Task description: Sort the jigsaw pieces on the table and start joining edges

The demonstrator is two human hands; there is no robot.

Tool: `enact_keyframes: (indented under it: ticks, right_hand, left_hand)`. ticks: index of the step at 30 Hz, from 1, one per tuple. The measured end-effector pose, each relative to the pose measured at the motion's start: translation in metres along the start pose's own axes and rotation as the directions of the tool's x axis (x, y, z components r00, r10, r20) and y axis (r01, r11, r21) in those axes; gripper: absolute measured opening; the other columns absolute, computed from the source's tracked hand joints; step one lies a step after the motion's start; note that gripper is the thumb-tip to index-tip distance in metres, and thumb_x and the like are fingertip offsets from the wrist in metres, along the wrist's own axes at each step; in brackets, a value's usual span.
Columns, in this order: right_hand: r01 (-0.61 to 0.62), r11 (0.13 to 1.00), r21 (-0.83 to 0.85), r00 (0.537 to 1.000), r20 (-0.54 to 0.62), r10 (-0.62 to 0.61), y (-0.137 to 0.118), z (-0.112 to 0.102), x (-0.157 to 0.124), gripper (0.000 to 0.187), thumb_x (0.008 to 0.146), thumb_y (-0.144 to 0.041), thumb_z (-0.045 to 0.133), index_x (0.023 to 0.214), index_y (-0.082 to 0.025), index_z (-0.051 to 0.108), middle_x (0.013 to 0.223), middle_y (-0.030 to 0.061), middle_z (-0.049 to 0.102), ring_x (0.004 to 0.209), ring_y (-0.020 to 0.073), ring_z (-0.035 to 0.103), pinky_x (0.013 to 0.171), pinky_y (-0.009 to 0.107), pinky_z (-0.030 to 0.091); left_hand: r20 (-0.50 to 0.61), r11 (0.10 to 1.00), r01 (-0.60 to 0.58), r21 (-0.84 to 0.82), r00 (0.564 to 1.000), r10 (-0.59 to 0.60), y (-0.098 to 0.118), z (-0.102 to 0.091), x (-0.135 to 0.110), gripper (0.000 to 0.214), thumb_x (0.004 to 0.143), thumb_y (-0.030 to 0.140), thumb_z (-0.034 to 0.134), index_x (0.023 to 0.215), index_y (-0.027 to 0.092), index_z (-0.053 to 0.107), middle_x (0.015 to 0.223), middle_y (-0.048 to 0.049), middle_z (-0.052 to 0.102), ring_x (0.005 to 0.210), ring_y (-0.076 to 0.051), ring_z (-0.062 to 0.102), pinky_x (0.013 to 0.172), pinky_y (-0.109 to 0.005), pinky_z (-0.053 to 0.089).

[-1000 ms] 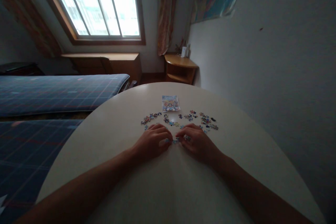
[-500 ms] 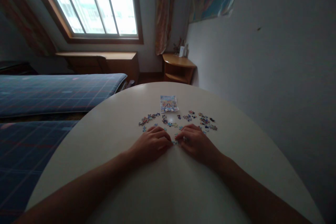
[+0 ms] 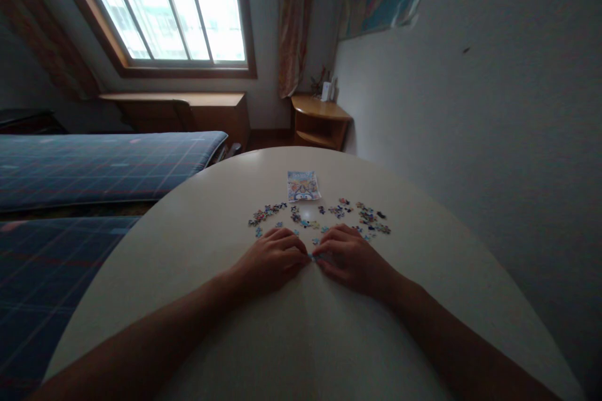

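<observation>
My left hand (image 3: 277, 258) rests on the white table, its fingertips closed on a small light-blue jigsaw puzzle piece (image 3: 311, 257). From the other side my right hand (image 3: 348, 257) meets it, thumb and fingers also closed at the piece. The fingers cover much of what lies between them. Just beyond the fingertips lies a loose blue puzzle piece (image 3: 315, 241). More pieces spread in an arc past both hands: a dark cluster (image 3: 266, 213) on the left, a yellow-green piece (image 3: 314, 225) in the middle, and a mixed cluster (image 3: 371, 217) on the right.
A colourful printed picture sheet (image 3: 303, 187) lies behind the pieces on the round white table (image 3: 226, 188). Left of the table are beds with blue plaid mattresses (image 3: 103, 166). A white wall (image 3: 470, 125) runs along the right, and a wooden corner shelf (image 3: 320, 109) stands beyond.
My right hand's fingers have shifted slightly and drawn in at the light-blue piece, uncovering the loose blue piece beyond. My left hand stays almost where it was.
</observation>
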State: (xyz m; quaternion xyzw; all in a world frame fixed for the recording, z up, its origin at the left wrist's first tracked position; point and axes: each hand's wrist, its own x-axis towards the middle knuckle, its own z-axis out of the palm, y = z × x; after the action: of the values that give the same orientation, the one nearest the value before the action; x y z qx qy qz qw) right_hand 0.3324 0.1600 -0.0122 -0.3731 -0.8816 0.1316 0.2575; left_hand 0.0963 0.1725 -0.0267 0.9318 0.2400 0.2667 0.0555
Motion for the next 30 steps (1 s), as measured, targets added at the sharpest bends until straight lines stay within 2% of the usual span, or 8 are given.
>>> enact_keyframes:
  ticks: [4,9,12,18,24,30]
  right_hand:
    - [0.015,1.0,-0.01,1.0,0.01,-0.015,0.001,0.0,-0.001,0.018,0.084,-0.02,0.068,0.099,-0.027,0.073,0.095,0.0027,0.068,0.098,0.0195,0.057,0.092,0.036,0.043]
    - [0.069,0.993,-0.095,0.998,0.002,-0.069,0.009,-0.013,-0.005,0.031,0.079,-0.026,0.073,0.11,-0.027,0.069,0.103,0.0038,0.069,0.106,0.0233,0.057,0.099,0.042,0.036]
    - [0.083,0.99,-0.112,0.996,-0.019,-0.086,0.014,-0.019,-0.007,0.027,0.079,-0.029,0.074,0.106,-0.027,0.07,0.104,0.0039,0.068,0.106,0.0236,0.057,0.098,0.042,0.035]
    - [0.081,0.993,-0.091,0.997,0.014,-0.08,0.012,-0.014,-0.005,0.018,0.08,-0.027,0.072,0.097,-0.027,0.07,0.101,0.0018,0.069,0.106,0.0226,0.058,0.099,0.042,0.033]
    - [0.064,0.993,-0.102,0.998,0.032,-0.061,0.017,-0.016,-0.006,0.03,0.077,-0.022,0.07,0.107,-0.026,0.069,0.106,0.0034,0.067,0.108,0.0227,0.057,0.101,0.042,0.035]
    - [0.033,0.992,-0.123,0.999,0.019,-0.031,0.023,-0.018,-0.005,0.028,0.081,-0.023,0.067,0.108,-0.027,0.069,0.107,0.0046,0.067,0.108,0.0227,0.056,0.1,0.042,0.037]
  left_hand:
    - [-0.019,1.0,-0.021,-0.007,1.0,0.021,-0.001,0.001,-0.001,0.011,0.094,0.021,0.059,0.099,0.022,0.069,0.099,-0.0016,0.071,0.096,-0.017,0.06,0.088,-0.033,0.046]
    - [-0.012,1.0,-0.014,-0.005,1.0,0.014,0.001,0.001,0.0,0.009,0.094,0.021,0.059,0.096,0.021,0.068,0.101,-0.0008,0.071,0.097,-0.017,0.06,0.088,-0.033,0.046]
    - [-0.01,1.0,-0.016,-0.005,1.0,0.016,0.001,0.001,0.0,0.011,0.095,0.023,0.058,0.098,0.022,0.069,0.102,-0.0006,0.071,0.097,-0.018,0.06,0.087,-0.033,0.047]
    - [-0.001,1.0,-0.019,0.013,1.0,0.019,-0.002,0.002,-0.001,0.012,0.095,0.022,0.058,0.1,0.022,0.069,0.101,-0.0031,0.071,0.096,-0.018,0.06,0.087,-0.033,0.047]
    - [-0.013,1.0,-0.008,-0.003,1.0,0.008,-0.002,0.0,-0.002,0.011,0.096,0.023,0.057,0.097,0.021,0.067,0.1,-0.0031,0.069,0.095,-0.018,0.06,0.085,-0.033,0.048]
    - [0.068,0.998,-0.068,-0.004,0.995,0.069,0.003,-0.006,-0.003,0.025,0.096,0.031,0.056,0.119,0.024,0.062,0.115,-0.0052,0.067,0.107,-0.021,0.059,0.096,-0.039,0.046]
